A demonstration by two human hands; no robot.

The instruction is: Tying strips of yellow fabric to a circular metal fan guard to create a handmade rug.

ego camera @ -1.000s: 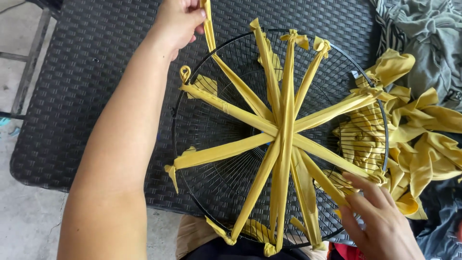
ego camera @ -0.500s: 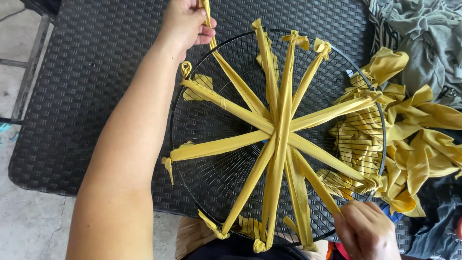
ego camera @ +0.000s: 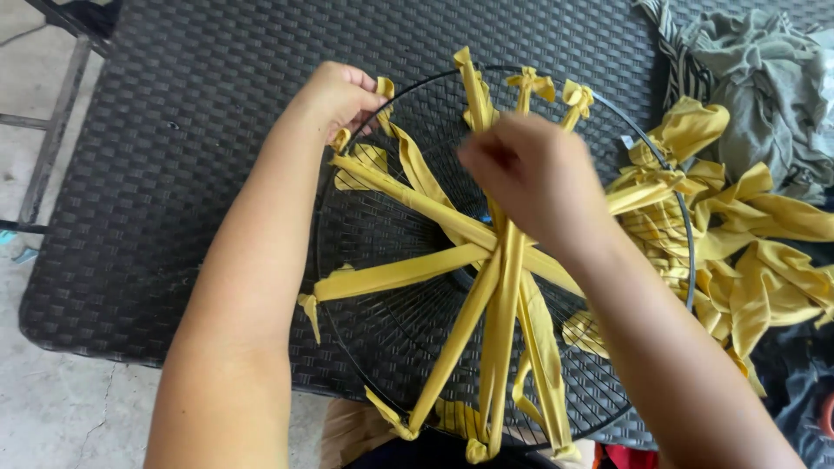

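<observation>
Yellow fabric strips (ego camera: 408, 274) are crossing a round wire frame (ego camera: 382, 347) on the wicker counter (ego camera: 174, 174). Left hand (ego camera: 339, 95) is pinching one strip at the frame's far rim. Right hand (ego camera: 534, 174) is blurring above the centre, its grip unclear.

Bright, even daylight — soft shadows, sharp focus, motion blur on the right hand (ego camera: 534, 178).

bare forearms, no sleeves

bare woven table (ego camera: 174, 174) lies open left of the wire ring (ego camera: 343, 165). right of it, heaped yellow cloth strips (ego camera: 764, 260) and grey fabric (ego camera: 764, 78) crowd the way; taut strips (ego camera: 391, 276) span the ring.
</observation>
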